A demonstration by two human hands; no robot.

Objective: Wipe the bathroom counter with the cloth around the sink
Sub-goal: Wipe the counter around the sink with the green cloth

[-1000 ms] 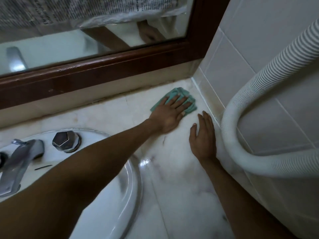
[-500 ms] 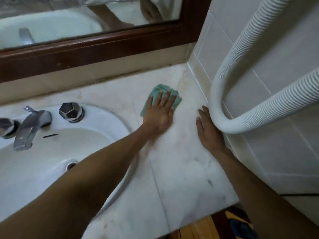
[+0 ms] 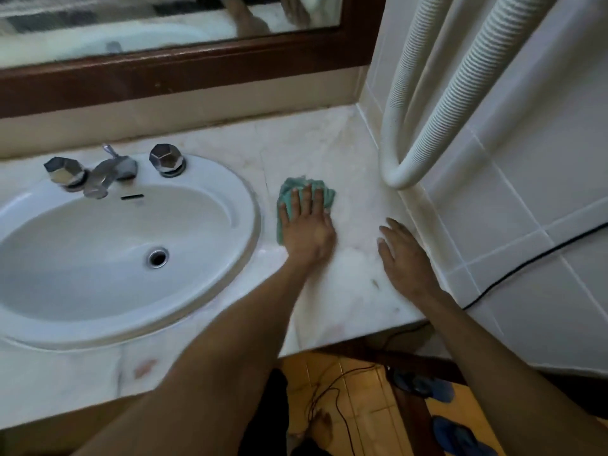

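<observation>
A crumpled teal cloth point(image 3: 289, 189) lies on the pale marble counter point(image 3: 312, 146), just right of the white oval sink point(image 3: 227, 179). My left hand point(image 3: 307, 227) presses flat on the cloth, fingers spread over it, so only its far and left edges show. My right hand point(image 3: 403, 255) rests palm down on the bare counter beside the tiled side wall, fingers apart, holding nothing.
A chrome faucet point(image 3: 110, 171) with two knobs stands behind the basin. A white ribbed hose point(image 3: 427, 126) loops down against the tiled wall point(image 3: 533, 199) at the right. The brown mirror frame point(image 3: 197, 70) runs along the back. A black cable point(image 3: 526, 261) crosses the tiles. Blue slippers point(image 3: 424, 385) lie on the floor below.
My left hand has dragged the cloth from the back right corner toward me and nearer the sink. My right hand has slid back along the wall. The view has tilted down.
</observation>
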